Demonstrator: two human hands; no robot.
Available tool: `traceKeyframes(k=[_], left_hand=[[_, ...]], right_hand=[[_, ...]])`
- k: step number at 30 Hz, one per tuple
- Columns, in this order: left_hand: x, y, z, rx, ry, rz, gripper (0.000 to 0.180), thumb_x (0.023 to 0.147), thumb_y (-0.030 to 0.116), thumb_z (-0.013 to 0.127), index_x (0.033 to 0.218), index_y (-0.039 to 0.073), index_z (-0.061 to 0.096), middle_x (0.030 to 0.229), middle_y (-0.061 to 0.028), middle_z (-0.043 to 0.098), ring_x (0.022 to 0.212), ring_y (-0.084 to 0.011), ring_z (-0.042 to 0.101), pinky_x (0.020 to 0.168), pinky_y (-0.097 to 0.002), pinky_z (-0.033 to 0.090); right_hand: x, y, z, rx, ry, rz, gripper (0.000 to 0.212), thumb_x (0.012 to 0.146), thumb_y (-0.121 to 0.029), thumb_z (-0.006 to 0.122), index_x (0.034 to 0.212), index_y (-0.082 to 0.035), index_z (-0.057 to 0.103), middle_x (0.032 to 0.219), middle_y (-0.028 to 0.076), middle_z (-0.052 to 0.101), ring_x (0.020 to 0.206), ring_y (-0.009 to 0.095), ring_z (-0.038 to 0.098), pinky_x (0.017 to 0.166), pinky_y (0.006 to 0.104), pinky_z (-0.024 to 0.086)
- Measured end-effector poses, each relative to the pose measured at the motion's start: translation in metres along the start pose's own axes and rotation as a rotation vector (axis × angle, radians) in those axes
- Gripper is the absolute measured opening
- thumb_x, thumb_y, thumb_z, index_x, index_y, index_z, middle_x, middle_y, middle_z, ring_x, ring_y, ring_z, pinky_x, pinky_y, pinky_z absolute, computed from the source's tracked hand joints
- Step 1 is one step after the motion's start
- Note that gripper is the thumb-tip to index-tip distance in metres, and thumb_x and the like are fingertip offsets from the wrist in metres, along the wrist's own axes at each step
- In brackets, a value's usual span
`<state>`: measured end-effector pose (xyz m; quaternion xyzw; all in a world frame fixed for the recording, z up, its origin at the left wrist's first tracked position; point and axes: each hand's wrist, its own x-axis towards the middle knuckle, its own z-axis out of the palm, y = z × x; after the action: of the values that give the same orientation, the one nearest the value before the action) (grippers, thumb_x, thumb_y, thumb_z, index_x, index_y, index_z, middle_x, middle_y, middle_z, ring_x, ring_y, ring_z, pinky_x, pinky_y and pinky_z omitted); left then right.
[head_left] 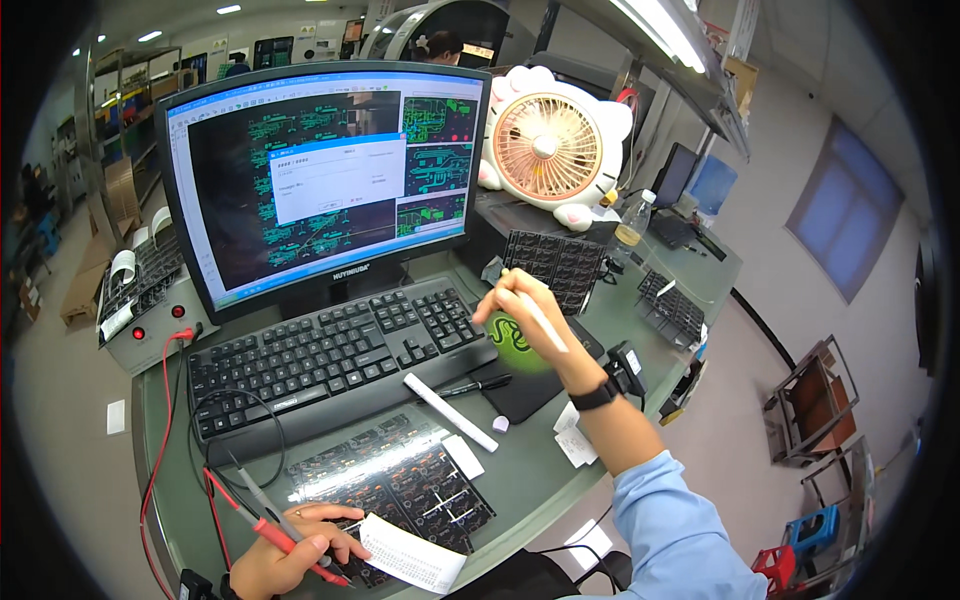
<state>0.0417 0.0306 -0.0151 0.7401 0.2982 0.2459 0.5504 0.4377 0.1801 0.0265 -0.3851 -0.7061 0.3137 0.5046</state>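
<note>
L grip (285,562) curled rnd red probe (275,537), R grip (541,299) curled rnd white stick (548,328)

**Overhead Light, Board Glare, Curved Rim**

Illum.: bright overall. Main visible src.: tube lamp (660,35), upper R; small ceiling lights (150,36) at far L. Glare: white streak across circuit board (400,500), washing out detail. Monitor (235,190): self-lit; fine text too small to read. Distortion: desk (545,465) edges bow; black vignette fills corners. Far L bkgd.: dimmer, detail soft.
</note>
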Motion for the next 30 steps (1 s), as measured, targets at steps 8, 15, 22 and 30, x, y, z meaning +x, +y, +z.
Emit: traceKeyframes(k=[8,15,22,30], left_hand=[[0.000,0.005,0.001,0.045,0.006,0.043,0.054,0.098,0.032,0.027,0.077,0.002,0.067,0.093,-0.0086,0.075,0.121,-0.0316,0.058,0.098,-0.0435,0.042],[0.005,-0.005,-0.001,0.032,-0.026,0.066,0.055,0.099,0.032,0.025,0.075,0.003,0.065,0.094,-0.0095,0.075,0.122,-0.0335,0.057,0.100,-0.0451,0.041],[0.004,-0.009,-0.007,0.042,-0.069,0.122,0.056,0.099,0.034,0.027,0.074,0.001,0.064,0.095,-0.0121,0.075,0.123,-0.0349,0.055,0.102,-0.0460,0.040],[0.002,-0.005,-0.001,0.020,-0.062,0.063,0.054,0.097,0.034,0.029,0.073,0.000,0.063,0.097,-0.0134,0.074,0.126,-0.0340,0.053,0.102,-0.0438,0.040]], right_hand=[[0.013,0.045,0.000,-0.747,-0.152,-0.214,0.011,0.095,-0.020,0.060,0.094,-0.009,0.060,0.090,0.005,0.066,0.091,0.027,0.059,0.082,0.0393,0.042],[0.009,0.049,-0.007,-0.896,-0.159,-0.208,0.010,0.095,-0.021,0.059,0.093,-0.011,0.061,0.088,0.004,0.065,0.090,0.027,0.061,0.083,0.0407,0.043],[0.003,0.031,0.012,-0.819,-0.275,-0.299,0.014,0.094,-0.024,0.061,0.090,-0.011,0.060,0.083,0.006,0.065,0.084,0.027,0.062,0.084,0.0386,0.044],[0.047,0.058,0.007,-0.978,-0.053,-0.158,0.018,0.096,-0.026,0.057,0.094,-0.008,0.059,0.081,0.013,0.064,0.084,0.034,0.061,0.077,0.0444,0.044]])
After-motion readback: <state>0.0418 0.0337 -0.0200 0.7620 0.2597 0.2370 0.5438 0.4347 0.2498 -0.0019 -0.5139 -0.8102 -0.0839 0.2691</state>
